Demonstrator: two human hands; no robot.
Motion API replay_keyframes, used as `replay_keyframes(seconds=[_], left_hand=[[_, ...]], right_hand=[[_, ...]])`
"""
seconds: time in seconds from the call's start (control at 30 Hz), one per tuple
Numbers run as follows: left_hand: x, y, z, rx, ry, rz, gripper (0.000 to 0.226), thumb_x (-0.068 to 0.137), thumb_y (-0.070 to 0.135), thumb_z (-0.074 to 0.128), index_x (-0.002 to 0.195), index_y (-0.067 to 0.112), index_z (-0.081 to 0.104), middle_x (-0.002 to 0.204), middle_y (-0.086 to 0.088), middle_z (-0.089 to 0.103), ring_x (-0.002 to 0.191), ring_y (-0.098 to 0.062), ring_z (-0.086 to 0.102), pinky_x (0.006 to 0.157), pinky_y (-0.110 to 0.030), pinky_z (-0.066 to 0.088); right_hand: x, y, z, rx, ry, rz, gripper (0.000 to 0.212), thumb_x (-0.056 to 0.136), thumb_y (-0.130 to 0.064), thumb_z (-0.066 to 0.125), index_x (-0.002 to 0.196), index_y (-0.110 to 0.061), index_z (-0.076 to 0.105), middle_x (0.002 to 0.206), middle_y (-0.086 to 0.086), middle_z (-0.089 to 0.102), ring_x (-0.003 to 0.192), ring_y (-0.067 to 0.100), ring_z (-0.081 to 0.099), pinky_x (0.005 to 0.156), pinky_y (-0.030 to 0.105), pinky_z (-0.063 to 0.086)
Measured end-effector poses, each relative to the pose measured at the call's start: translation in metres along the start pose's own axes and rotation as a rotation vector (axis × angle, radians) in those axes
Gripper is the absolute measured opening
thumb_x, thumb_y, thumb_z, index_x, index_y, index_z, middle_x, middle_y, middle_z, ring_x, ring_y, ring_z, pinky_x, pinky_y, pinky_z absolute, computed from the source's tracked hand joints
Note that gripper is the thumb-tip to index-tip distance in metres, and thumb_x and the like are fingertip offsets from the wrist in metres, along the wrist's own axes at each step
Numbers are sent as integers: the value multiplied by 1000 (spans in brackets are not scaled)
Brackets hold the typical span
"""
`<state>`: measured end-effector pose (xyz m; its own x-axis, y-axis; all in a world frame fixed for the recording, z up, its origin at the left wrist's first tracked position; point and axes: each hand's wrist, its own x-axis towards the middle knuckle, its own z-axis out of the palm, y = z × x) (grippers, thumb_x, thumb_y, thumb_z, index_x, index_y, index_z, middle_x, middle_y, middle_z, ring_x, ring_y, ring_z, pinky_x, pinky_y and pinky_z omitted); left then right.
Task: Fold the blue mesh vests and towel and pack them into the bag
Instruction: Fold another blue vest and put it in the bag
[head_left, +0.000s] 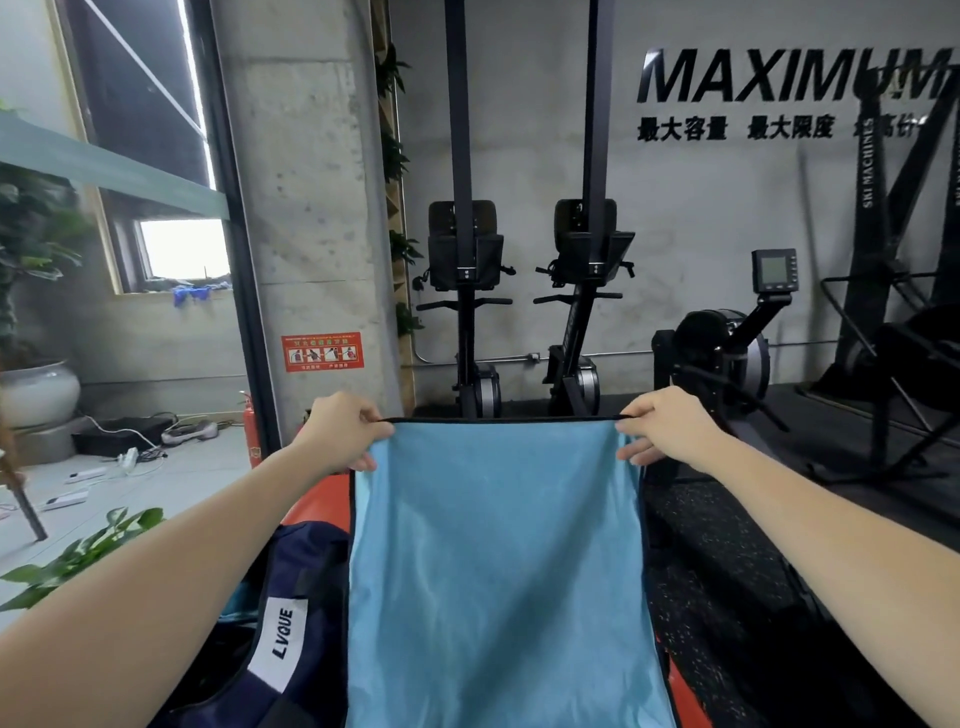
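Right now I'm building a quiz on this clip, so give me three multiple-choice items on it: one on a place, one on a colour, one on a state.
1. Where does the navy bag lie relative to the towel?
A. to its left
B. to its right
C. on top of it

2. What colour is the towel's main surface?
A. red
B. light blue
C. white

3. How is the towel held?
A. left hand alone
B. lying loose, untouched
C. left hand and right hand each pinching a top corner

Answers:
1 A, the bag with its white label sits at the left of the hanging cloth.
2 B, light blue with a dark edge.
3 C, fingers of both hands pinch the top edge, which is stretched taut.
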<state>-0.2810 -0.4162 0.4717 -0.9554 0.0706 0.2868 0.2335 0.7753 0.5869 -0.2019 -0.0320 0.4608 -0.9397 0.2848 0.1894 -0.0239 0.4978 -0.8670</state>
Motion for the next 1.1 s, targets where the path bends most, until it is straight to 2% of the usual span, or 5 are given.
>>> replay_keyframes(seconds=[0.23, 0.4, 0.67, 0.83, 1.1], left_hand=[[61, 25, -4, 81, 110, 110, 26, 97, 23, 59, 120, 16, 68, 114, -1, 69, 101, -16, 65, 83, -28, 55], [100, 61, -37, 12, 347, 218, 18, 97, 6, 56, 109, 6, 70, 98, -8, 65, 79, -17, 60, 69, -23, 45], [86, 86, -101, -12, 626, 356, 25, 98, 12, 50, 110, 7, 71, 106, -12, 68, 89, -18, 54, 76, -26, 39], [18, 53, -84, 32, 542, 407, 20, 98, 14, 53, 104, 6, 71, 97, -8, 67, 86, -17, 54, 75, -27, 36], [-158, -76, 34, 83, 262, 439, 25, 86, -1, 58, 96, 15, 74, 97, 3, 72, 96, -21, 65, 87, -20, 40]], right_hand=[[64, -18, -4, -104, 56, -50, 16, 97, -3, 59, 112, 1, 62, 102, 17, 67, 76, 24, 72, 68, 32, 62], [104, -64, -36, -198, 282, -261, 8, 95, -14, 64, 92, -19, 70, 96, 13, 73, 88, 24, 72, 92, 42, 56], [72, -133, -71, -202, 512, -580, 23, 96, -20, 62, 115, -9, 71, 105, 2, 71, 92, 11, 62, 90, 25, 49], [13, -95, -64, -157, 431, -576, 20, 93, -18, 67, 110, -10, 74, 103, 3, 73, 94, 17, 67, 97, 32, 51], [-148, 64, -4, -274, 76, -334, 9, 82, -18, 80, 83, -27, 78, 77, -13, 74, 73, 1, 66, 73, 23, 51]])
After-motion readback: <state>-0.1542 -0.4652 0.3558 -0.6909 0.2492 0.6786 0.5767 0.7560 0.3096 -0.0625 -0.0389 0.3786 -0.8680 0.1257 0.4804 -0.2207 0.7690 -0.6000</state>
